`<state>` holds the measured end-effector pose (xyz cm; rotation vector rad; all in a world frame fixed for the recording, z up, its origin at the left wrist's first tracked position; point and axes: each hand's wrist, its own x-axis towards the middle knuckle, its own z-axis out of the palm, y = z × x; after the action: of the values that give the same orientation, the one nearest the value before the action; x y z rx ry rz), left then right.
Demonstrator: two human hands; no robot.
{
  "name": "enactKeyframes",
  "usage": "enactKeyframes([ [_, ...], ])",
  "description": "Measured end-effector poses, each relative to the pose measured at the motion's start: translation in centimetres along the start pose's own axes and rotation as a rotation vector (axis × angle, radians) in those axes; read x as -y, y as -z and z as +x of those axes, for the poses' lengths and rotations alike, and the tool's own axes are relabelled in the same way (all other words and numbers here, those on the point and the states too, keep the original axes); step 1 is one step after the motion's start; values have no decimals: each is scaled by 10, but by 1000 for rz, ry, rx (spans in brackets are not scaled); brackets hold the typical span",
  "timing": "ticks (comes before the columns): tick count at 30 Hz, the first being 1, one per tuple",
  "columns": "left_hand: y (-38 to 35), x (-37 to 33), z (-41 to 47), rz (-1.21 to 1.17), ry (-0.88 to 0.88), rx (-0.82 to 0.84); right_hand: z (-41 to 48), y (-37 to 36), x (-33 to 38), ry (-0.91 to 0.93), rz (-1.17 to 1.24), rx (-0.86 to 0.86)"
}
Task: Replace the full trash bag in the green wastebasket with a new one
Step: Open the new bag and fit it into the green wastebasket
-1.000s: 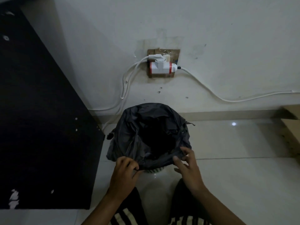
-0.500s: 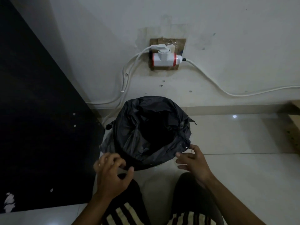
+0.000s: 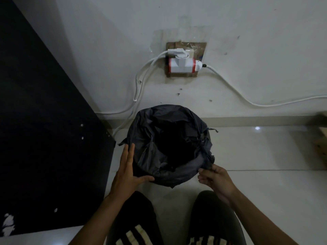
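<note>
Black plastic fills the middle of the head view. The trash bag [image 3: 159, 124] sits over the wastebasket with its mouth open and its rim folded down the outside, so none of the green shows to me. The bin stands on the pale tiled floor [image 3: 247, 156] close to the wall [image 3: 247, 41]. A dark panel [image 3: 44, 138] is just to its left, and a white adapter [image 3: 182, 65] sits above it with cables [image 3: 238, 92] trailing off both ways. The inside of the bag is too dark for me to tell how much it holds.

My left hand [image 3: 127, 172] lies flat against the left flank of the bag, its fingers [image 3: 130, 156] straight and side by side and the thumb reaching across the near side. It presses rather than grips. My right hand [image 3: 217, 181] is at the near right of the rim, its fingers [image 3: 206, 174] curled and pinching a gathered fold of plastic against the thumb.

I take the step in hand to be working the bag's cuff at the rim, most likely seating it.

- I would keep the left palm where it is as a brace, because a light bin on smooth tile will probably slide or tip under a one-sided pull.
- With the right hand I would take a broader fold than this small pinch, since thin film probably tears at a point load.
- I would draw the fold outward and down, not up, then move round the rim in short stages.
</note>
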<state>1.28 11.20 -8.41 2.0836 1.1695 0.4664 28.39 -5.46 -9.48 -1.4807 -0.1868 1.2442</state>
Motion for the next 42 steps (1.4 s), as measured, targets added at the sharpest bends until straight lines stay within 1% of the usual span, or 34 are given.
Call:
enactKeyframes([
  [3,-2,8,6,-68,35,-8,16,8,-1,-49,-24,-108],
  [5,-4,10,7,-130,76,20,32,3,2,-33,-142,-196],
  [6,-4,11,7,-165,90,59,40,-1,6,-30,-218,-220],
  [7,-4,11,6,-193,97,112,47,-5,11,-38,-261,-224],
  [9,2,13,5,-211,97,173,53,-3,27,-90,-212,-190],
  [10,7,13,6,-224,102,153,53,2,38,-107,-153,-192],
  [11,13,11,8,-250,114,105,53,12,47,-78,-108,-247],
  [12,19,9,12,-280,136,41,50,19,57,5,-133,-369],
  [13,23,4,20,-293,171,-28,47,22,67,121,-226,-493],
  [14,25,-2,28,-282,219,-96,42,18,75,232,-346,-551],
  [15,23,-7,39,-255,275,-154,38,8,81,316,-487,-520],
  [17,19,-16,63,-170,368,-198,40,-15,81,383,-787,-386],
  [18,16,-21,73,-108,372,-188,42,-24,78,417,-926,-368],
  [19,14,-23,80,-54,356,-170,45,-29,76,461,-1017,-385],
  [20,13,-22,87,-11,347,-153,48,-32,76,518,-1056,-422],
  [22,12,-19,95,28,361,-159,53,-25,80,574,-1014,-462],
  [23,14,-18,97,24,368,-176,54,-21,83,557,-950,-469],
  [24,14,-16,98,16,370,-198,57,-14,85,495,-843,-471],
  [25,15,-16,99,4,372,-210,62,-8,87,393,-641,-468],
  [27,15,-15,99,-28,394,-222,69,-2,86,102,-111,-362],
  [28,14,-15,100,-45,416,-223,72,-1,82,-39,45,-304],
  [29,13,-15,100,-61,436,-220,76,-2,77,-144,92,-264],
  [31,11,-15,101,-99,452,-210,81,-8,71,-244,15,-243],
  [32,12,-15,101,-114,460,-201,84,-10,71,-236,-23,-267],
  [33,14,-16,103,-113,474,-198,86,-12,74,-175,-27,-323],
  [34,16,-16,104,-103,492,-208,88,-11,80,-62,-54,-431],
  [35,17,-16,106,-96,496,-222,87,-11,88,101,-142,-562],
  [36,18,-15,108,-88,469,-230,86,-11,96,277,-294,-649],
  [37,17,-16,109,-75,413,-207,83,-16,104,435,-471,-629],
  [38,14,-16,111,-55,354,-154,81,-25,109,528,-637,-511],
  [39,9,-16,113,-40,314,-92,82,-35,109,523,-774,-359],
  [40,5,-15,116,-35,304,-61,87,-44,107,463,-877,-228],
  [41,2,-12,118,-41,321,-64,91,-49,104,418,-943,-166],
  [42,1,-9,120,-55,342,-90,97,-49,102,378,-964,-150],
])
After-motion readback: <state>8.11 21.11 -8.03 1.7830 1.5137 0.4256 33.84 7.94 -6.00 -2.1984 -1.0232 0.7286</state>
